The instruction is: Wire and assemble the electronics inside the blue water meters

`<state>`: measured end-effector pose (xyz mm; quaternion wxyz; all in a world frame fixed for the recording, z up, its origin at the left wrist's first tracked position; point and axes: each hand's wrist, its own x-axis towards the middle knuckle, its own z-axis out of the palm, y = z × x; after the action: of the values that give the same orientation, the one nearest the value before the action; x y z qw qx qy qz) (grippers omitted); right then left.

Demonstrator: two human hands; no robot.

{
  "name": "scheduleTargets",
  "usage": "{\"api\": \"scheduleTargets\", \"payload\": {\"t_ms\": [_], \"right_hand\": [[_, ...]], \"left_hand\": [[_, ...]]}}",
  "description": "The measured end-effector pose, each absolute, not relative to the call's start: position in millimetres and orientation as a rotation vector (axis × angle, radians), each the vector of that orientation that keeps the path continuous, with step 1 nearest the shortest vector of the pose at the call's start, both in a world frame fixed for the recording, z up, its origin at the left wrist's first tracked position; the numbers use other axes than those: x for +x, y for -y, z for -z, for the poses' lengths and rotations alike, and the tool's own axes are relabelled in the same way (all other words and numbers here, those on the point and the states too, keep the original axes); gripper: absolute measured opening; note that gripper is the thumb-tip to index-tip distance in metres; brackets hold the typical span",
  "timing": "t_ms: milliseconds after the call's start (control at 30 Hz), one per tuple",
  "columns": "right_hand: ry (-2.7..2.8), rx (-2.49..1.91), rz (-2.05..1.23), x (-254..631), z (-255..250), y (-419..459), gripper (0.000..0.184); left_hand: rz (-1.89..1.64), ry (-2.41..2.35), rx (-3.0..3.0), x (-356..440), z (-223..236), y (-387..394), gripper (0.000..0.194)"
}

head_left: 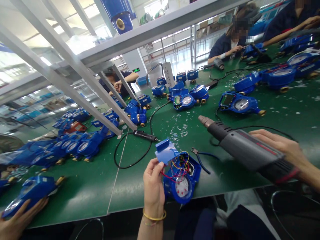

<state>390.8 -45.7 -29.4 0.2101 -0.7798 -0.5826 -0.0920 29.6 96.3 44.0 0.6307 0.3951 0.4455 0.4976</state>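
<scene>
Seen from the person's head, looking down at a long green counter [82, 196] crowded with blue water meters. The left hand [153, 186], a thin gold bangle at its wrist, is closed, with fingers and thumb pinching the edge of an opened blue water meter [190, 173] whose blue plastic flap [166, 151] sticks up beside the fingers. The meter sits at the counter's near edge, its round white dial [182, 187] facing up and its red, yellow and blue wires [178, 168] exposed. The right hand [277, 143] is curled around a grey-and-black heat gun [240, 146], held above the counter with its nozzle pointing away and not touching the meter. Blue-handled pliers [201, 159] lie just beside the meter, and a black soldering iron [145, 135] trails a looped cord to its left. This meter's wiring remains uncovered, while the meters farther along [241, 104] look closed, with glass dials and small display screens. No brand or writing can be read on any of them, and a green exit sign [136, 70] on the far wall is too small to make out. At lower left, another person's hand [17, 216] rests on a separate meter [32, 193]
</scene>
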Motion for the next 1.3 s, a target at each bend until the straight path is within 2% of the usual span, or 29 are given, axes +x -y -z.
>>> {"api": "scheduleTargets", "payload": {"t_ms": [133,200,267,333,433,533,633,733,867,1033,1167,1300], "right_hand": [[1.626,-2.416,0.342,413,48,28,0.034],[1.659,-2.45,0.245,428,54,23,0.034],[1.717,-2.446,0.168,439,48,24,0.035],[1.73,-2.432,0.24,436,30,29,0.043],[1.707,-2.215,0.512,387,-3,35,0.051],[1.83,-1.982,0.418,303,-2,22,0.042],[1.82,-2.19,0.346,240,35,-1,0.053],[1.746,-2.346,0.322,222,67,-14,0.052],[1.861,-2.387,0.385,226,65,-11,0.047],[1.897,-2.492,0.228,232,51,-13,0.044],[1.765,-2.489,-0.106,246,55,-14,0.055],[1.685,-2.369,-0.378,265,46,-9,0.045]], "left_hand": [[-1.114,-0.998,0.855,27,-48,-92,0.029],[-1.103,-0.992,0.849,26,-49,-90,0.026],[-1.091,-0.979,0.856,26,-49,-88,0.025],[-1.085,-0.958,0.869,28,-50,-87,0.023],[-1.095,-0.936,0.883,33,-49,-85,0.023],[-1.118,-0.935,0.903,39,-46,-83,0.021],[-1.135,-0.934,0.943,43,-43,-83,0.019],[-1.149,-0.925,0.993,43,-39,-82,0.016],[-1.154,-0.921,1.053,44,-33,-79,0.013],[-1.148,-0.915,1.103,46,-27,-73,0.011],[-1.164,-0.908,1.138,48,-24,-72,0.012],[-1.155,-0.918,1.15,48,-22,-72,0.015]]}}
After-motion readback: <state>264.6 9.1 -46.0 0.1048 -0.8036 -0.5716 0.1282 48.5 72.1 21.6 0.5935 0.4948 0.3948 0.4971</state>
